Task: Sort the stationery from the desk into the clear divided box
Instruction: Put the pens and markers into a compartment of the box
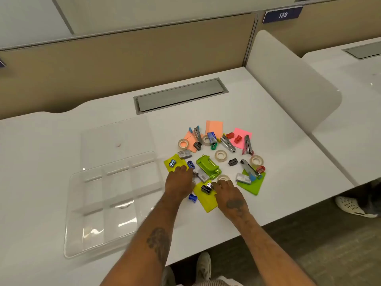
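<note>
Yellow-green sticky pad (207, 201) lies at the near edge of the stationery pile on the white worktop (278, 153), its long axis running about 11 to 5 o'clock. A black pencil sharpener (206, 189) sits on its far end. It seems to lie along 2 to 8 o'clock, metal end toward 2.

The right hand (228, 195) is the nearer one. Its bent fingertips meet the sharpener from 3 o'clock, but I cannot tell whether they pinch it yet. The left hand (178, 183) lies palm-down at the sharpener's 9 o'clock, fingers straight and grasping nothing.

The clear divided box (92, 223) sits at 9 o'clock of both hands, long axis near 12 to 6. Any carry from the right hand would probably have to cross the left arm.
</note>
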### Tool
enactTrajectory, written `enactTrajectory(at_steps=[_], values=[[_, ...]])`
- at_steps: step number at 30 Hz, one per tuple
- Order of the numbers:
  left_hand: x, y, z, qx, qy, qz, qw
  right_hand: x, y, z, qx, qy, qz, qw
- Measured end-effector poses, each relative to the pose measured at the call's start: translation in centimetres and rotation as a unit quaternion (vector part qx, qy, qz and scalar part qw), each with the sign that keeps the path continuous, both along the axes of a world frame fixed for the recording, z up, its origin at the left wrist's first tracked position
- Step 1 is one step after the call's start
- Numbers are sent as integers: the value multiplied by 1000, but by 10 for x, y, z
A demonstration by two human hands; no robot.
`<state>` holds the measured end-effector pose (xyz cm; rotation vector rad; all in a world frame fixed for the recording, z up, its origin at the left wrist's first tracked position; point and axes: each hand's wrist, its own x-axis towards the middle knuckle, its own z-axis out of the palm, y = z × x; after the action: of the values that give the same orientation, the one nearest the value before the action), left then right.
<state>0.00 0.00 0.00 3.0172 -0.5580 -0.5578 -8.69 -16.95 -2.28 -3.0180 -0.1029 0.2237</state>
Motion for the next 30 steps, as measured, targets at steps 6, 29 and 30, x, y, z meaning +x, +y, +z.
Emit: enactTrajectory(at_steps=[6,29,30], values=[[1,-6,-6,34,-30,2,999,10,-2,8,-27,24,-10,999],[-12,50,75,-218,-181,113,952,19,56,53,237,-76,-114,962],[-16,62,78,-221,-180,128,950,19,66,57,258,-79,-110,957]])
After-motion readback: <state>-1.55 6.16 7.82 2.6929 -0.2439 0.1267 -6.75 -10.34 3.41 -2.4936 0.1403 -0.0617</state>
